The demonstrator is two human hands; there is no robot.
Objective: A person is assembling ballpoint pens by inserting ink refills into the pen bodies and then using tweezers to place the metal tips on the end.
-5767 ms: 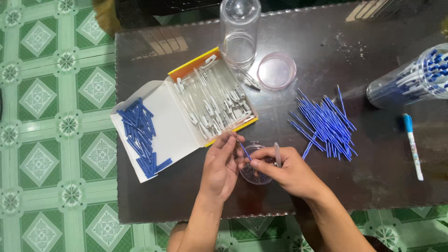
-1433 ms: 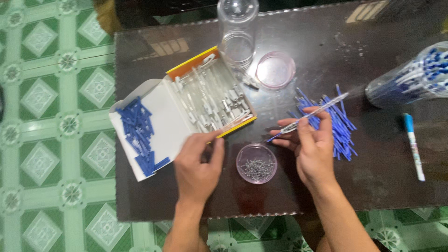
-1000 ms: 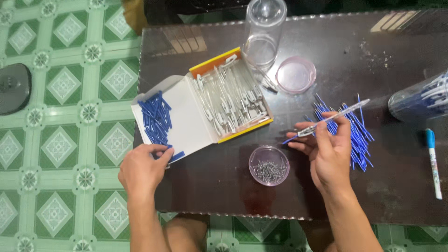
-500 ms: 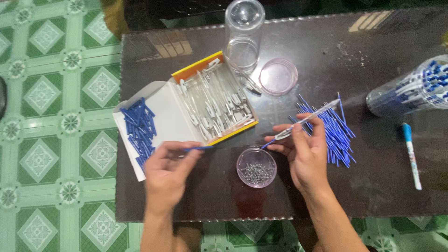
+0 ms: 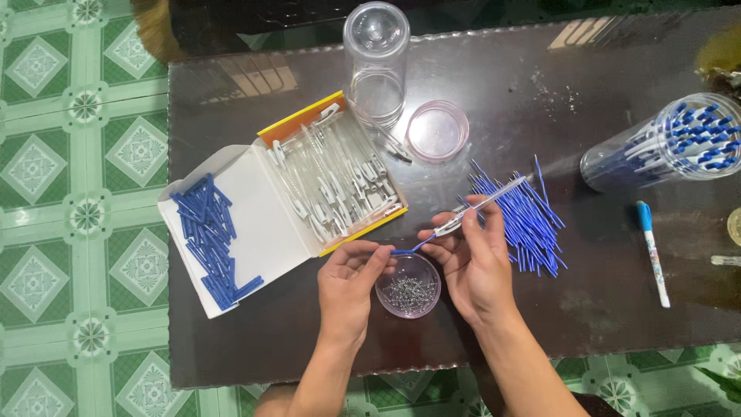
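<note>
Left hand [image 5: 347,282] pinches blue cap [image 5: 401,252], right hand [image 5: 472,259] grips clear pen [image 5: 482,206], both above dish [image 5: 408,286].

Dark, glossy table [image 5: 231,100] standing on a green patterned tile floor [image 5: 77,193]. Lying directly on the table: an open cardboard box [image 5: 262,224], its yellow-edged half filled with clear pen barrels [image 5: 340,185] and its white flap bearing blue pen caps [image 5: 210,235]; an upright clear plastic jar [image 5: 376,58]; a round pink-tinted lid [image 5: 437,130]; a small clear dish of metal parts [image 5: 407,287]; a loose heap of blue ink refills [image 5: 525,220]; a clear jar on its side holding finished pens [image 5: 664,147]; one finished pen [image 5: 652,251].
</note>
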